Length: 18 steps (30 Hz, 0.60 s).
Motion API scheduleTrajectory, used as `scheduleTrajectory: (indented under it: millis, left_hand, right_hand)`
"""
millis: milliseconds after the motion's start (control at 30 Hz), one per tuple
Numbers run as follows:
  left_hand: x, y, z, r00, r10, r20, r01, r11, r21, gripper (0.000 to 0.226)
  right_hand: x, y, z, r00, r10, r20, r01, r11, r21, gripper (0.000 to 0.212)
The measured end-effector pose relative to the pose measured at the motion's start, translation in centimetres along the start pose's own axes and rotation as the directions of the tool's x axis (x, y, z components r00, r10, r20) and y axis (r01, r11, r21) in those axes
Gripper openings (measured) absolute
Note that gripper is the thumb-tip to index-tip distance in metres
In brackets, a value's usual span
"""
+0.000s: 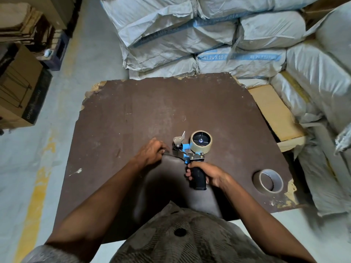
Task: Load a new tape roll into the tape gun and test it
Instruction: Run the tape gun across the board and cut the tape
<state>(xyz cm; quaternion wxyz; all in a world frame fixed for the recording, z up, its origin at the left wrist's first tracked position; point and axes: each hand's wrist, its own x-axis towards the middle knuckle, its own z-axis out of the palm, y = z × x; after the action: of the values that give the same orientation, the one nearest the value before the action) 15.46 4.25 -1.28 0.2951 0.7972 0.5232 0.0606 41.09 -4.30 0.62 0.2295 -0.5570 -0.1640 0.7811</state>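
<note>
- Far to the left of the tape gun (190, 156), cardboard boxes (18, 95) stood on the floor; one had writing down its edge, too blurred for us to read.
- Just left of the tape gun, our left hand (152, 151) lay on the brown board (133, 114), fingers curled close to the gun's front end. We could not tell whether they pinched the tape's free end or held nothing.
- The tape gun stood near the middle of the board, with the new tape roll (201, 141) already seated on its hub.
- We judged the gun light and stiff, best held by the handle; the toothed cutter at its front looked sharp. The tape itself would be thin, sticky and quick to fold onto itself, so we would take it by its end only.
- Our right hand (208, 173) was wrapped firmly around the black handle.
- Right of the gun, well apart, a cardboard core (268, 180) lay near the board's edge, probably the spent roll.
- Behind and right of the gun, stacked grey sacks (237, 59) carried blue print that seemed to read "XL 24X10"; the rest was illegible.
</note>
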Motion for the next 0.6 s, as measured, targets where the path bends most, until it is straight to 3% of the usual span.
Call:
scheduleTrajectory:
  millis: [67, 233, 400, 600]
  left_hand:
    - [-0.3, 0.5, -0.6, 0.999, -0.039, 0.029, 0.041, 0.997, -0.059, 0.032]
    - [-0.9, 2.4, -1.9, 0.99, -0.026, 0.141, 0.047, 0.988, -0.146, 0.043]
    - [-1.3, 3.3, -3.0, 0.958, 0.019, 0.286, 0.047, 0.974, -0.222, 0.06]
    - [-1.9, 4.8, -2.7, 0.931, -0.03, 0.365, 0.139, 0.951, -0.276, 0.059]
  right_hand:
    - [-0.2, -0.4, 0.4, 0.999, 0.013, 0.036, -0.016, 0.995, 0.094, 0.001]
    - [-1.1, -1.3, 0.2, 0.999, -0.003, -0.051, 0.005, 0.999, 0.041, 0.012]
    - [-2.7, -2.4, 0.1, 0.999, 0.045, -0.022, -0.044, 0.998, 0.05, 0.019]
    - [-4.1, -2.8, 0.3, 0.996, 0.087, -0.021, -0.085, 0.995, 0.053, 0.023]
